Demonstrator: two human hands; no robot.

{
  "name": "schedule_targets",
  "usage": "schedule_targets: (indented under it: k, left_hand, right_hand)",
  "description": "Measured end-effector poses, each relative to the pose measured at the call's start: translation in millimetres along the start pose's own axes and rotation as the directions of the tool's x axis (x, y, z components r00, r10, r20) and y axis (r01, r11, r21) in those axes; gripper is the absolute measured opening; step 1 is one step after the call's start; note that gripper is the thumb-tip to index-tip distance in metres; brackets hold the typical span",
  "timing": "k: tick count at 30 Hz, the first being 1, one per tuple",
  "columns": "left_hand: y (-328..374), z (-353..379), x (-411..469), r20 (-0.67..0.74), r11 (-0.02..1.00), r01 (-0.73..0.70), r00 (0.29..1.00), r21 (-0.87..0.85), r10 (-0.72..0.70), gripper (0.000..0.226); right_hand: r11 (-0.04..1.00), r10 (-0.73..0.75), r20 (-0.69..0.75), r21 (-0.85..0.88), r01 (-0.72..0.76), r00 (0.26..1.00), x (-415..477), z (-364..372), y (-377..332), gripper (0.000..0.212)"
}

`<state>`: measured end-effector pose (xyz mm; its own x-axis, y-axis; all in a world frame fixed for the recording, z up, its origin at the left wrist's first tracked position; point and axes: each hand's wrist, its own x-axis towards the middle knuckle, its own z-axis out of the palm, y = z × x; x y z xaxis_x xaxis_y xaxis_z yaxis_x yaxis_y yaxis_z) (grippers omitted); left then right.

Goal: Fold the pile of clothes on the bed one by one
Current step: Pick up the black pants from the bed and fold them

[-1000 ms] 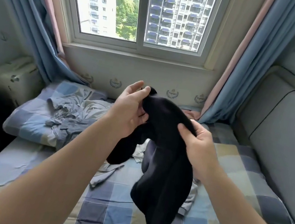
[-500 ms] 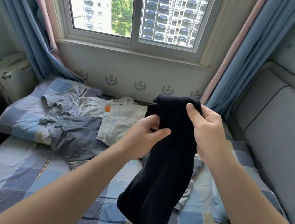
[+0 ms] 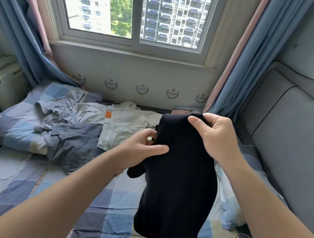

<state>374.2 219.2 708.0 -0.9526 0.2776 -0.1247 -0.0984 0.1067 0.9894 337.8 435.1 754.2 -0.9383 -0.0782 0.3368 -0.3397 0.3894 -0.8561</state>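
My left hand (image 3: 140,149) pinches the left edge of a black garment (image 3: 178,184) and my right hand (image 3: 217,137) grips its top fold, so it hangs above the middle of the bed (image 3: 15,188). Beyond, near the far edge, a denim garment (image 3: 71,144) and a cream garment (image 3: 121,127) lie crumpled by the pillow (image 3: 11,125).

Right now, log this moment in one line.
right hand: grips black garment top | left hand: pinches its side edge | garment: hangs over bed

Clothes pile (image 3: 80,126) partly behind the dark garment (image 3: 178,184)
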Motion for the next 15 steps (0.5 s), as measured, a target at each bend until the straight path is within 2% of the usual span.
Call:
schedule_targets:
  k: [2,4,8,10,13,15]
  left_hand:
    - [-2.8,-3.5,0.0,0.018,0.996,0.008,1.000,0.085,-0.009,0.021]
    - [-3.9,-7.4,0.6,-0.029,0.991,0.009,1.000,0.133,-0.005,0.019]
    - [-4.9,-15.6,-2.9,-0.083,0.962,-0.025,0.995,0.272,0.049,0.035]
    - [-2.8,-17.8,-5.9,-0.084,0.937,-0.046,0.993,0.347,0.080,0.029]
    - [5.6,-22.5,-9.0,-0.130,0.817,-0.101,0.969,0.568,0.210,0.028]
    - [9.8,-25.5,-9.4,-0.175,0.763,-0.125,0.938,0.634,0.299,0.029]
  right_hand:
    - [1.000,-0.012,0.017,-0.023,0.012,1.000,2.4,1.5,2.8,0.032]
    - [0.998,-0.015,0.036,-0.060,0.017,0.999,4.2,3.6,9.7,0.032]
    - [0.995,0.022,0.057,-0.095,-0.017,0.998,5.6,2.6,24.8,0.049]
    - [0.992,0.050,0.068,-0.122,-0.041,0.996,9.1,1.4,30.4,0.054]
    - [0.988,0.086,0.093,-0.136,-0.073,0.992,16.0,1.4,34.7,0.055]
    - [0.991,0.112,0.096,-0.082,-0.104,0.989,20.6,3.0,36.9,0.050]
